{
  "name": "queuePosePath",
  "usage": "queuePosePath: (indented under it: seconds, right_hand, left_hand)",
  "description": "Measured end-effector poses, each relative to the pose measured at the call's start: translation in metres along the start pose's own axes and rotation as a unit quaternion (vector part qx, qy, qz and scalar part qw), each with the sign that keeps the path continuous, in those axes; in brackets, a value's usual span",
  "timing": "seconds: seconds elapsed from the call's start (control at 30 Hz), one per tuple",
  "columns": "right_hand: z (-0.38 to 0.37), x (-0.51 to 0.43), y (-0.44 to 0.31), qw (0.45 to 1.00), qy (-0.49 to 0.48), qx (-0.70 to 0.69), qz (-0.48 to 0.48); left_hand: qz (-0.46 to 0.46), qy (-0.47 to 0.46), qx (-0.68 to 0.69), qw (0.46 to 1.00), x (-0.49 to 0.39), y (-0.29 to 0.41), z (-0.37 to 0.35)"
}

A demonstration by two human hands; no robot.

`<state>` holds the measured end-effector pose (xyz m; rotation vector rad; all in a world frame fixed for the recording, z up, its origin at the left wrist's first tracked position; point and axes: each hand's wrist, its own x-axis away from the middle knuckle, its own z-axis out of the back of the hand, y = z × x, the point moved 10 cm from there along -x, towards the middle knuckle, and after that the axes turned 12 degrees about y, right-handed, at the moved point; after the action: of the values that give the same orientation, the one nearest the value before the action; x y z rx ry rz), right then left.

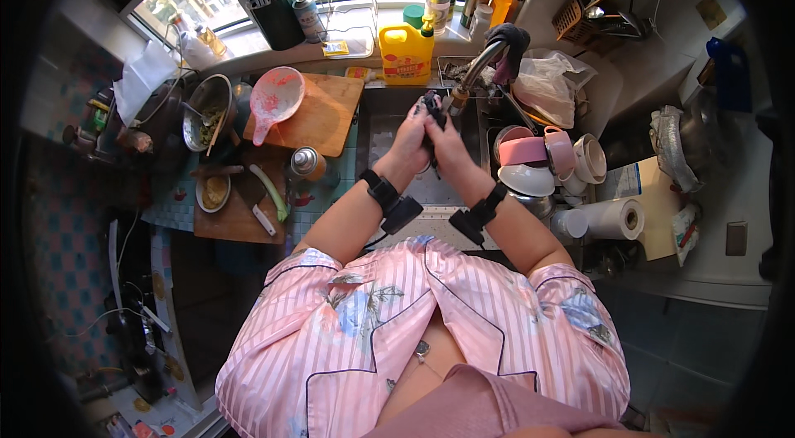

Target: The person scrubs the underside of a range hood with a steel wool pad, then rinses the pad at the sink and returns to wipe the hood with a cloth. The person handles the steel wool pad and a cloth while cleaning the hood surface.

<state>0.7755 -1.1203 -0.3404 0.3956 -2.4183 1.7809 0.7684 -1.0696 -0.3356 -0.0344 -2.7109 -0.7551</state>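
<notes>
Over the metal sink (371,127), my left hand (407,141) and my right hand (449,143) are side by side, squeezing a dark, crumpled cloth (437,110). Part of the cloth sticks out above the fingers, and a dark strip of it hangs between the palms. My hands hide the rest. The faucet (461,96) comes down from the upper right, its outlet close beside my right fingers. Another dark cloth (510,43) is draped over the faucet's neck. Behind the sink stands a yellow pump bottle (407,59).
Left of the sink are a wooden cutting board (335,109) with a pink-stained strainer-like bowl (277,96), a spray can (307,163), and a second board (239,230) with a cleaver (249,189) and a green onion (271,193). Stacked bowls (526,179) and a paper roll (612,219) are at right.
</notes>
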Motion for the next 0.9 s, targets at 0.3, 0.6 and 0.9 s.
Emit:
queuePosePath:
  seconds: [0.3,0.6,0.9]
  right_hand:
    - [0.013,-0.002,-0.032,0.991,0.051,-0.081,0.098]
    - [0.007,-0.001,-0.026,0.990,0.063,-0.061,0.113]
    - [-0.021,0.013,-0.016,0.994,-0.079,-0.038,0.070]
  left_hand:
    - [0.040,0.087,0.005,0.995,0.014,-0.013,0.004]
    - [0.069,0.086,0.065,0.992,-0.002,-0.019,0.018]
    - [0.022,0.137,0.071,0.988,-0.006,0.009,0.025]
